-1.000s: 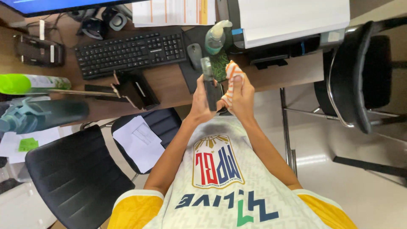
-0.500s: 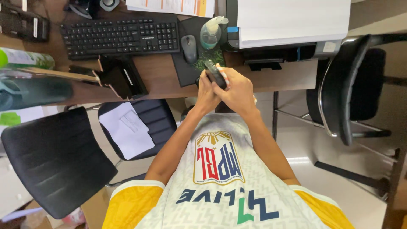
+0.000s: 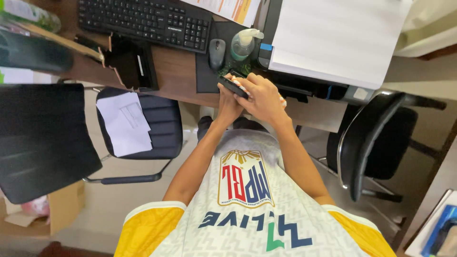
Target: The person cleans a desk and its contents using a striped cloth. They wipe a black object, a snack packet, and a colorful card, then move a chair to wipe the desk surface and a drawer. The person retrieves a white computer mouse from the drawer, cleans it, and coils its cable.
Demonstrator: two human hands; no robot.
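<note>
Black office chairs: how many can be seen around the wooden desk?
3. One black padded chair left of the person holds white papers; a large black chair back is at far left; another black chair stands right. Others may be hidden.

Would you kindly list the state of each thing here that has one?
small dark device: held in both hands above the desk edge
left hand: closed on the device
right hand: wrapped over the device
pump bottle: upright
computer mouse: untouched

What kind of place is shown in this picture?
Most likely an office desk: a black keyboard and mouse lie on the wooden desk, with office chairs beside it.
</note>
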